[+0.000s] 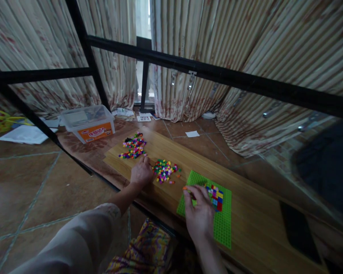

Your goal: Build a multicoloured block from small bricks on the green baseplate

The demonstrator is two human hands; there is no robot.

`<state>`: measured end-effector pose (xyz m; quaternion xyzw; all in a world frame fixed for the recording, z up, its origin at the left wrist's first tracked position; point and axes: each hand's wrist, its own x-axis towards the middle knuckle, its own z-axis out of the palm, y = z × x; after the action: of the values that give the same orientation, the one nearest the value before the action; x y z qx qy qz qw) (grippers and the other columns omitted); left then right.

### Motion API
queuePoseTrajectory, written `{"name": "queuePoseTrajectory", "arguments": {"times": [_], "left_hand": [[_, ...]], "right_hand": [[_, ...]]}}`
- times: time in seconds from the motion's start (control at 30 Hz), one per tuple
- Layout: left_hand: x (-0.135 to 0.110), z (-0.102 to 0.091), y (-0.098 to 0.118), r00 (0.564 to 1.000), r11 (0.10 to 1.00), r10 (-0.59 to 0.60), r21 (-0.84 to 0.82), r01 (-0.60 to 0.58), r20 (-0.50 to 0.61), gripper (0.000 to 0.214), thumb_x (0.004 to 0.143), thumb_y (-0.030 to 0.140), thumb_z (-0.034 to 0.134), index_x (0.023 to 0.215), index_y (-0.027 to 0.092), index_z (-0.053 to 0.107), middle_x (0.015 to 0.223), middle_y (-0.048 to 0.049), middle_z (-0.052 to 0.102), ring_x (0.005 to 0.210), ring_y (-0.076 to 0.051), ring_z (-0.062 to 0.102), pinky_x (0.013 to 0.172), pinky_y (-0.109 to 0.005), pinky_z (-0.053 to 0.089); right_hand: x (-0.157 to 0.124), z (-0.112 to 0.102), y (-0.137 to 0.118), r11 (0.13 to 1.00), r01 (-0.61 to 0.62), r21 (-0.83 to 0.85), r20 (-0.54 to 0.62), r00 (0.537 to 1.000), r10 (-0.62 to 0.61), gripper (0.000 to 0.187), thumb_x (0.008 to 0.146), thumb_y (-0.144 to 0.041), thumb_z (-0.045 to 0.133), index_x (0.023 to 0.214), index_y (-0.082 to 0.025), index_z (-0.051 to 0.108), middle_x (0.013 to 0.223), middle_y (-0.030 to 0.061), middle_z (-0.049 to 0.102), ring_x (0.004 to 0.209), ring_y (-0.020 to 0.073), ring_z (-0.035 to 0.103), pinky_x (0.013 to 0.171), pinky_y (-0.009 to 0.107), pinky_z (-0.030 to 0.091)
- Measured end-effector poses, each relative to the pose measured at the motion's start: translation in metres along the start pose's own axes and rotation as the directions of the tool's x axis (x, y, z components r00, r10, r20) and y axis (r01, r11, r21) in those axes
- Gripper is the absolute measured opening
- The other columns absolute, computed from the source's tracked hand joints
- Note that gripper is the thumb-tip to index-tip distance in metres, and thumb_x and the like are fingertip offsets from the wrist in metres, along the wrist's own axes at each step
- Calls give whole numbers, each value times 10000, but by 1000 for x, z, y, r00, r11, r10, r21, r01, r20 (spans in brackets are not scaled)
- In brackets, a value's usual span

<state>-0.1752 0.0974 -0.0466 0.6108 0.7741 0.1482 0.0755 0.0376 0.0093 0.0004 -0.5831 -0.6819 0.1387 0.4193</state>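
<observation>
A green studded baseplate lies on the wooden board, with a small patch of red, yellow, blue and pink bricks built on it. My right hand hovers over the plate's left part, fingers pinched on a small orange brick. My left hand rests curled on the board beside a loose pile of colourful bricks. A second, larger pile lies further back. What the left fingers hold, if anything, is hidden.
A clear plastic box with an orange label sits on the floor at the back left. Black metal bars cross in front of striped curtains. A dark phone-like slab lies on the board at right. Papers lie on the tiled floor.
</observation>
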Motion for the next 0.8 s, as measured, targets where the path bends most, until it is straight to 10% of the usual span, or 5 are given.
{"name": "queuePoseTrajectory", "arguments": {"times": [0.27, 0.8], "left_hand": [[1, 4, -1, 999, 999, 28, 40, -26, -38, 266, 893, 217, 355, 1097, 164, 517, 1123, -119, 569, 982, -247, 597, 771, -334, 481], [0, 2, 0, 998, 998, 22, 59, -18, -65, 275, 888, 222, 367, 1106, 160, 523, 1152, -125, 572, 948, -253, 614, 714, -335, 486]], "right_hand": [[12, -77, 73, 971, -228, -76, -199, 957, 209, 302, 828, -437, 526, 861, -179, 680, 878, 75, 642, 780, 193, 601, 748, 327, 460], [29, -68, 97, 982, -134, -134, 4, 991, 136, 330, 850, -420, 471, 872, -179, 695, 896, 73, 655, 798, 188, 610, 760, 316, 465]]}}
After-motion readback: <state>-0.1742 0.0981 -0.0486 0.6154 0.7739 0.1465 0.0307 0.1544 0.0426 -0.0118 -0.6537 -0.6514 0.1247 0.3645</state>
